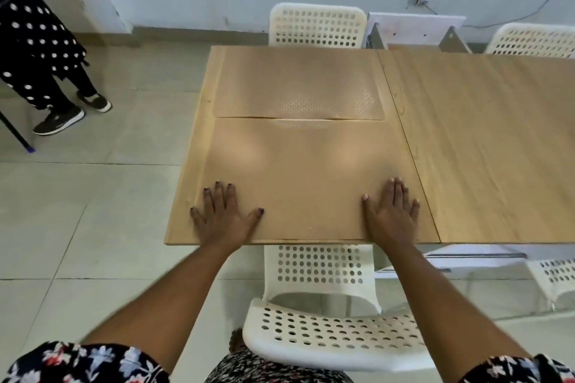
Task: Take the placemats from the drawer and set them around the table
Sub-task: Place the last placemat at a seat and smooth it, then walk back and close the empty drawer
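Two placemats lie on my desk (466, 134), long sides running left to right. The near placemat (298, 171) sits under both my palms; the far placemat (298, 84) lies just beyond my fingertips, edges meeting. My left hand (222, 214) and right hand (392, 211) press flat, fingers straight and spread, grasping nothing. Four white chairs show.
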